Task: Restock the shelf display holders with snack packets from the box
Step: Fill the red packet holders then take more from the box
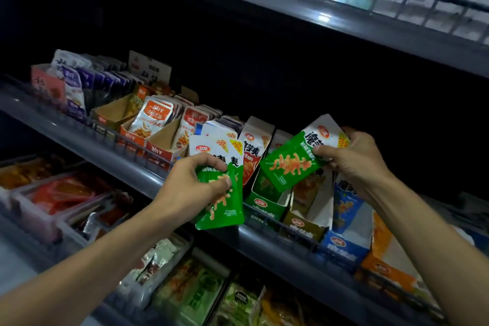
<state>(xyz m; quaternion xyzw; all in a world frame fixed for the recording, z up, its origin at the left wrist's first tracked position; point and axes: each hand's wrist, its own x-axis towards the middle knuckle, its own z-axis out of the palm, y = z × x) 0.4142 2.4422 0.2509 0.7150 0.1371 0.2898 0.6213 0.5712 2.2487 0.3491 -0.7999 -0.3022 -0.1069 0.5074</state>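
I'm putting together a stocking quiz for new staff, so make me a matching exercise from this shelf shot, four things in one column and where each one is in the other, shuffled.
Things:
1. stack of green packets
2. single green packet
3. green holder
4. blue holder

Places:
A. on the shelf, right of the brown holder
B. gripped in the left hand
C. on the shelf, between the two hands
D. pinched in the right hand

Pairs: 1-B, 2-D, 3-C, 4-A
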